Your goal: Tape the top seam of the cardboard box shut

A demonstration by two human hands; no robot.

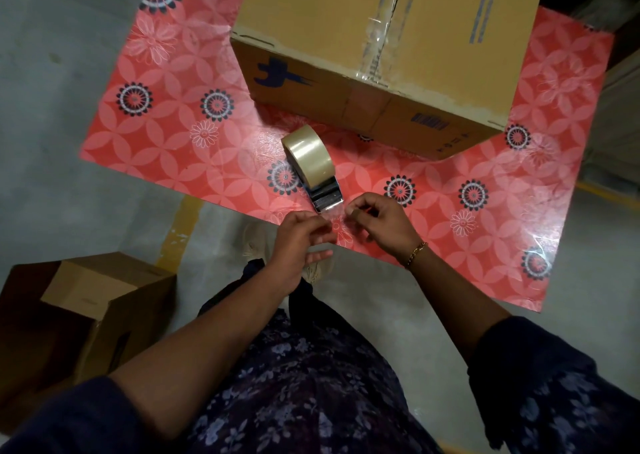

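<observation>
A large cardboard box stands at the far side of the red flowered table. Its top flaps are closed and clear tape runs along the seam and over the near edge. A tape dispenser with a clear roll lies on the table in front of the box, its metal cutter toward me. My left hand and my right hand both pinch the loose clear tape end at the cutter, one at each side.
A smaller open cardboard box sits on the grey concrete floor at lower left. A yellow floor line runs under the table's near edge. My feet show below the table edge.
</observation>
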